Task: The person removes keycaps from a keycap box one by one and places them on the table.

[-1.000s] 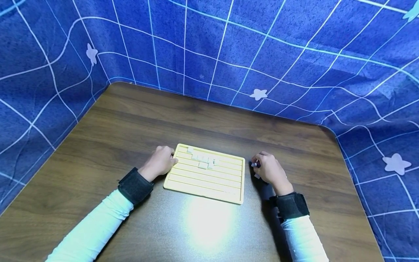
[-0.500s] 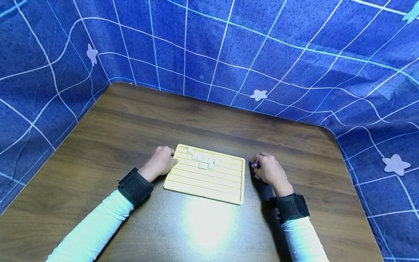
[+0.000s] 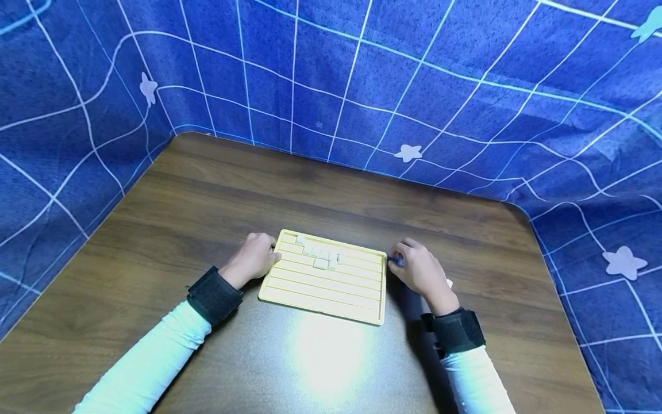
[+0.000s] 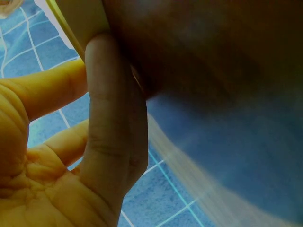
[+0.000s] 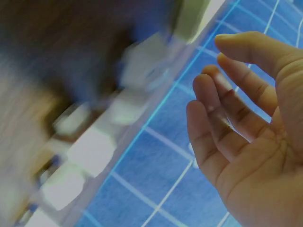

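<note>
A yellow ridged tray (image 3: 305, 287) lies on the table, with several small pale tiles (image 3: 320, 264) in its upper rows. My left hand (image 3: 251, 257) grips the tray's left edge, thumb over the rim. In the left wrist view, fingers (image 4: 109, 104) meet the tray edge (image 4: 85, 19). Beside the tray's upper right corner is my right hand (image 3: 420, 269). Its fingers are loosely bent and apart in the right wrist view, with no object seen between them. A small dark blue patch shows by its fingertips in the head view; I cannot tell what it is.
Several blurred whitish tiles (image 5: 92, 151) sit in a line past the right hand's fingers. One white piece (image 3: 449, 283) shows beside the right wrist. Brown wooden table (image 3: 305, 184) surrounds the tray, and a blue patterned curtain (image 3: 320, 75) stands behind it.
My right hand has shifted left, up to the tray's right edge; the pale tile near its fingertips is out of sight. The left hand and tray stay put.
</note>
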`<state>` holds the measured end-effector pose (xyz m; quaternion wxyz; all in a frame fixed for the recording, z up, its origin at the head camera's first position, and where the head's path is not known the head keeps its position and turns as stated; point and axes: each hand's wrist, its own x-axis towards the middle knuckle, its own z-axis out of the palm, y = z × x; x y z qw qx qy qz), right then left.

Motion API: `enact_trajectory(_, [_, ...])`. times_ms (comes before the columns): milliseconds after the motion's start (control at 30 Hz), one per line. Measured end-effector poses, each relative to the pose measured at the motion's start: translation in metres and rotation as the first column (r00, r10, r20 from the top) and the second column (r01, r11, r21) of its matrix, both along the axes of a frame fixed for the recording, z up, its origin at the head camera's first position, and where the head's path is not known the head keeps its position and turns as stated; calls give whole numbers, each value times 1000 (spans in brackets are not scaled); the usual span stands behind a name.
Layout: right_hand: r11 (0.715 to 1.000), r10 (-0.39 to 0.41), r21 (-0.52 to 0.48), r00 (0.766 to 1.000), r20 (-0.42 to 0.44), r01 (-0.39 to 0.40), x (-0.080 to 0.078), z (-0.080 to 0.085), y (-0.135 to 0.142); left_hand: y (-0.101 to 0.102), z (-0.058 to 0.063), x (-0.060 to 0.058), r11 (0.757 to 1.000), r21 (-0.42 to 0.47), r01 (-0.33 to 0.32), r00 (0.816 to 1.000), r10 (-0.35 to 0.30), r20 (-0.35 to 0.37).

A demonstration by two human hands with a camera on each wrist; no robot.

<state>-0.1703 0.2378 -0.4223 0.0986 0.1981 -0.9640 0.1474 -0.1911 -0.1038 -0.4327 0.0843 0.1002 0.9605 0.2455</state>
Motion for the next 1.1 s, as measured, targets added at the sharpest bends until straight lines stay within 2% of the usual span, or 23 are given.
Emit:
enact_trajectory(167, [994,106,1,993,-48,-106,0,3,-23,0,1,0,1000,-22,-8,1000,8,18])
enact_trajectory(333, [976,217,20,971,-98,-216,-1,0,-49,1,0,0,1000,-20,-10,1000,11,21])
enact_trajectory(433, [966,260,28,961,-97,-258,-1,0,-64,1,1,0,1000,-16,-14,1000,15,27])
enact_trajectory(700, [962,271,18,962,17,-271,-1,2,-87,3,1,1,999,-34,-24,999,26,37])
enact_trajectory(867, [961,270,59,963,24,-271,-3,2,-92,4,1,0,998,-38,-47,997,49,57])
enact_trajectory(1100, [955,271,113,962,26,-273,-3,1,-94,2,1,3,999,-22,-33,998,34,52])
